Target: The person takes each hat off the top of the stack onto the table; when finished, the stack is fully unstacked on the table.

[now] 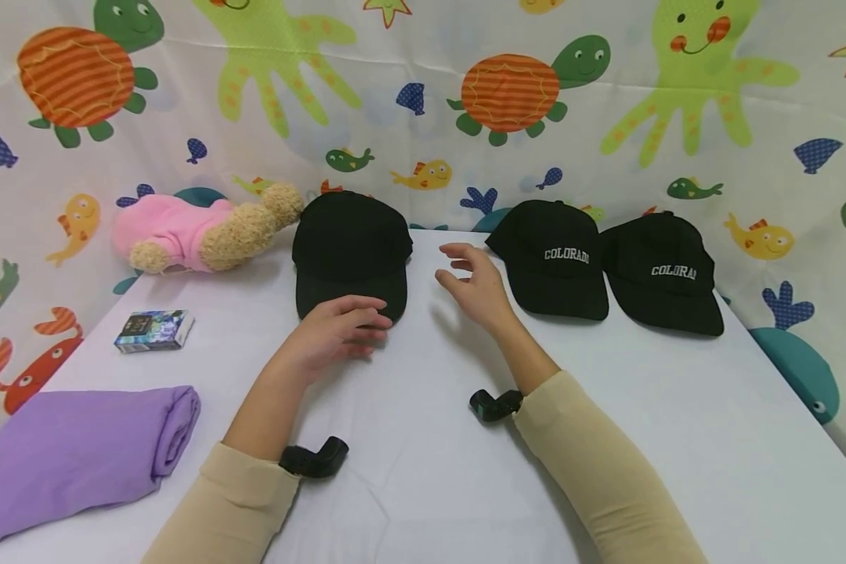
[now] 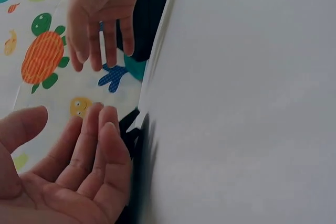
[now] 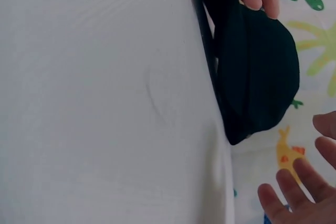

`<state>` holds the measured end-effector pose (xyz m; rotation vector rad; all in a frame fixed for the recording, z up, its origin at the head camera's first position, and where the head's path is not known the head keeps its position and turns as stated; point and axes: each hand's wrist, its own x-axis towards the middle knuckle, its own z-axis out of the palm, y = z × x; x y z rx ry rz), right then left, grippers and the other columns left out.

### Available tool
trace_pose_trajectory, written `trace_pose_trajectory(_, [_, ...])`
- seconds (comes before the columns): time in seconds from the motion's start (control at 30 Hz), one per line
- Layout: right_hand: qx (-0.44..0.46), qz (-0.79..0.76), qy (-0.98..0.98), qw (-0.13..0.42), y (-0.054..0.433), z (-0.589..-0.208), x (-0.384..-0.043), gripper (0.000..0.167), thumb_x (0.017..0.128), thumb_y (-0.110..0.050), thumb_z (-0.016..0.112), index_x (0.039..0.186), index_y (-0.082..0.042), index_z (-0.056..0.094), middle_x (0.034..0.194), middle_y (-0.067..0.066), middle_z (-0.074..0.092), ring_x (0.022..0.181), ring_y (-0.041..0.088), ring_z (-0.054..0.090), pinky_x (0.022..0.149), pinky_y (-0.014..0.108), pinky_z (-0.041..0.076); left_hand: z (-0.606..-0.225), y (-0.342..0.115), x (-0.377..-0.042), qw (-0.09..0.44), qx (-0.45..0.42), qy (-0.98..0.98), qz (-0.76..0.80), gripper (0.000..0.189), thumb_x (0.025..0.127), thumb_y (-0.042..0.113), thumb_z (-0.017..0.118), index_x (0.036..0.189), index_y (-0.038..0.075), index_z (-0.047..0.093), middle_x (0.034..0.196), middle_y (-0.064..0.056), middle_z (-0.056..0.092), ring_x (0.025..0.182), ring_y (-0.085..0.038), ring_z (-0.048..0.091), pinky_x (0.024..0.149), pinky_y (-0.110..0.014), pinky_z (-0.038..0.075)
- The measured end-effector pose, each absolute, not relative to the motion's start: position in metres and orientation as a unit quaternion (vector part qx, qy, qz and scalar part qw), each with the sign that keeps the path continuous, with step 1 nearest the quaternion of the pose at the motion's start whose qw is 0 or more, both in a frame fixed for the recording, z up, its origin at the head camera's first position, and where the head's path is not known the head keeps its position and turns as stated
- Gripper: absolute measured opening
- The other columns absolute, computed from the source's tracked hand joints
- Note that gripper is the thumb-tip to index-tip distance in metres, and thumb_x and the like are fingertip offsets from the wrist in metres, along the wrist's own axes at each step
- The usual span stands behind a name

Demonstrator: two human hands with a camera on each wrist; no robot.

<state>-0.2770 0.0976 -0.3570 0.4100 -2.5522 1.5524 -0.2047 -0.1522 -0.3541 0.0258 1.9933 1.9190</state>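
Note:
A plain black cap (image 1: pixel 352 243) sits at the back middle of the table, its brim toward me. My left hand (image 1: pixel 334 333) hovers in front of that brim and overlaps its edge in the head view, fingers loosely bent around nothing. In the left wrist view the palm of the left hand (image 2: pixel 79 182) shows bare. My right hand (image 1: pixel 475 286) is raised between the plain cap and a black cap lettered COLORADO (image 1: pixel 557 262), its fingers spread and gripping nothing. Beside that one lies another lettered black cap (image 1: pixel 663 274). The right wrist view shows the plain cap (image 3: pixel 257 72) side-on.
On the left stand a plush toy in pink clothing (image 1: pixel 204 227), a small patterned box (image 1: pixel 155 330) and a folded purple cloth (image 1: pixel 92 454). A cartoon-print curtain (image 1: pixel 388 70) hangs behind the white table (image 1: pixel 423 486). Each wrist wears a black camera band.

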Motion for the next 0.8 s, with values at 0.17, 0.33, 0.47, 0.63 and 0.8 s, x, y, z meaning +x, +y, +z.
trace_pose_trajectory(0.17, [0.139, 0.526, -0.838, 0.05, 0.092, -0.359, -0.279, 0.04, 0.099, -0.018, 0.067, 0.137, -0.008, 0.061, 0.143, 0.01, 0.06, 0.13, 0.03, 0.058, 0.109, 0.047, 0.051, -0.346, -0.169, -0.205, 0.183, 0.002, 0.72, 0.67, 0.046, 0.107, 0.024, 0.056, 0.147, 0.002, 0.051, 0.121, -0.006, 0.072, 0.096, -0.012, 0.074, 0.081, -0.026, 0.058])
trace_pose_trajectory(0.33, [0.146, 0.534, -0.831, 0.044, 0.085, -0.362, -0.282, 0.039, 0.098, -0.015, 0.068, 0.135, -0.004, 0.063, 0.141, 0.014, 0.062, 0.129, 0.033, 0.059, 0.112, 0.047, 0.048, -0.338, -0.189, -0.203, 0.163, -0.001, 0.737, 0.656, 0.049, 0.108, 0.028, 0.054, 0.149, 0.002, 0.048, 0.121, -0.006, 0.07, 0.096, -0.011, 0.073, 0.081, -0.026, 0.058])
trace_pose_trajectory(0.47, [0.148, 0.537, -0.83, 0.037, 0.08, -0.363, -0.285, 0.039, 0.098, -0.014, 0.069, 0.134, -0.004, 0.063, 0.14, 0.015, 0.062, 0.13, 0.034, 0.059, 0.113, 0.047, 0.047, -0.337, -0.201, -0.204, 0.144, -0.017, 0.74, 0.657, 0.049, 0.109, 0.028, 0.053, 0.15, 0.001, 0.046, 0.117, -0.002, 0.07, 0.096, -0.009, 0.072, 0.079, -0.025, 0.059])
trace_pose_trajectory(0.63, [0.146, 0.533, -0.833, 0.03, 0.072, -0.363, -0.288, 0.038, 0.098, -0.016, 0.069, 0.134, -0.006, 0.064, 0.14, 0.013, 0.063, 0.129, 0.032, 0.06, 0.112, 0.043, 0.048, -0.335, -0.212, -0.204, 0.121, -0.033, 0.743, 0.658, 0.051, 0.108, 0.027, 0.053, 0.15, -0.001, 0.045, 0.109, 0.004, 0.069, 0.095, -0.007, 0.071, 0.08, -0.024, 0.059])
trace_pose_trajectory(0.8, [0.142, 0.531, -0.835, 0.03, 0.065, -0.365, -0.292, 0.038, 0.099, -0.016, 0.068, 0.135, -0.007, 0.063, 0.14, 0.012, 0.063, 0.13, 0.031, 0.059, 0.113, 0.043, 0.047, -0.335, -0.219, -0.204, 0.105, -0.054, 0.75, 0.651, 0.051, 0.108, 0.027, 0.053, 0.15, -0.002, 0.045, 0.105, 0.006, 0.069, 0.095, -0.006, 0.07, 0.081, -0.024, 0.059])
